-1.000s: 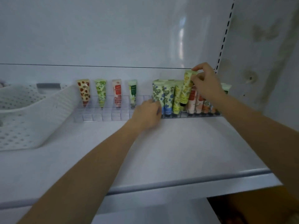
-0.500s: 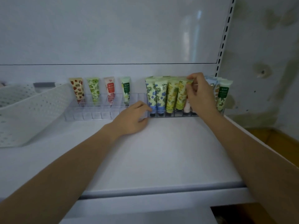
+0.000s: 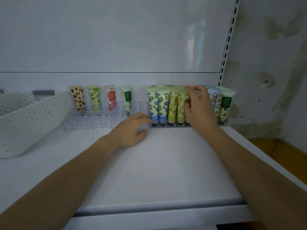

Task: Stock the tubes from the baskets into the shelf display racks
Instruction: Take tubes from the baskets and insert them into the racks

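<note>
Two clear display racks stand at the back of the white shelf [image 3: 166,166]. The left rack [image 3: 103,124] holds a strawberry tube [image 3: 77,98], a green tube [image 3: 94,100], a red tube [image 3: 112,100] and a pale green tube [image 3: 127,100]. The right rack [image 3: 166,125] is packed with blue floral tubes [image 3: 158,105], yellow tubes [image 3: 176,107] and more behind my hand. My right hand [image 3: 199,107] pinches a yellow tube standing in that rack, fingers over its top. My left hand [image 3: 132,128] rests on the shelf, fingertips touching the racks' front where they meet.
A white perforated basket [image 3: 33,113] sits tilted at the left of the shelf, its inside hidden. A slotted upright [image 3: 229,39] bounds the shelf on the right, with a stained wall [image 3: 274,63] beyond. The shelf's front lip [image 3: 157,206] runs below my arms.
My right hand has lowered the yellow tube from above the right rack down into a slot. My left hand slid slightly back from the rack front onto the shelf.
</note>
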Tool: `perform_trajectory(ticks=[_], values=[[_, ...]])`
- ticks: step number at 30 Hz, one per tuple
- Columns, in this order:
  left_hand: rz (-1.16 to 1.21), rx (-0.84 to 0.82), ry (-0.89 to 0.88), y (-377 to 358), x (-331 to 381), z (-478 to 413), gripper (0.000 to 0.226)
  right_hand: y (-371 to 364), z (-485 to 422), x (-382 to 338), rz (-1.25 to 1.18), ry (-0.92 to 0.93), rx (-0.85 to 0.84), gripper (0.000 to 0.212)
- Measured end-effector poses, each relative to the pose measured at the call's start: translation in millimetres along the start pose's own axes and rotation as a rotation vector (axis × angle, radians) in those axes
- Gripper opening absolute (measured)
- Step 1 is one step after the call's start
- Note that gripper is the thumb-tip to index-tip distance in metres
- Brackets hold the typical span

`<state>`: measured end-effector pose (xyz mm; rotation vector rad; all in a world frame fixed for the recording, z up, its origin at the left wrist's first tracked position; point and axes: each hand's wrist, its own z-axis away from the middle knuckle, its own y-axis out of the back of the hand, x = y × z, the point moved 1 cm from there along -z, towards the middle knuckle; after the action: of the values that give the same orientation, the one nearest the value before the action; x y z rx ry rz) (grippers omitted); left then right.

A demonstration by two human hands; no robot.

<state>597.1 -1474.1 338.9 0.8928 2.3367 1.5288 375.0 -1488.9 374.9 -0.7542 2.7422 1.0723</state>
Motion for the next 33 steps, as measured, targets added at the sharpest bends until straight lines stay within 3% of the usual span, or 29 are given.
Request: perform_trajectory(ticks=[10,17,24,28,33], values=[[-0.156,0.368,0.119,26,11,-1,0.022,8,10,-34,-0.044,0.203,0.112,0.042],[-0.361,0.428,0.143,141,-41,10,0.023,5,-16,-130,-0.055,0.435,0.054,0.036],[-0.455,0.332,0.358,268,-152,94,0.021,-44,-57,-296,-0.239,0.603,-0.089,0.035],[-0.435,0.240,0.471,310,-225,155,0.018,-91,-67,-385,-0.273,0.670,-0.271,0.036],[-0.410,0.059,0.487,325,-295,206,0.019,-134,-75,-455,-0.199,0.665,-0.535,0.040]])
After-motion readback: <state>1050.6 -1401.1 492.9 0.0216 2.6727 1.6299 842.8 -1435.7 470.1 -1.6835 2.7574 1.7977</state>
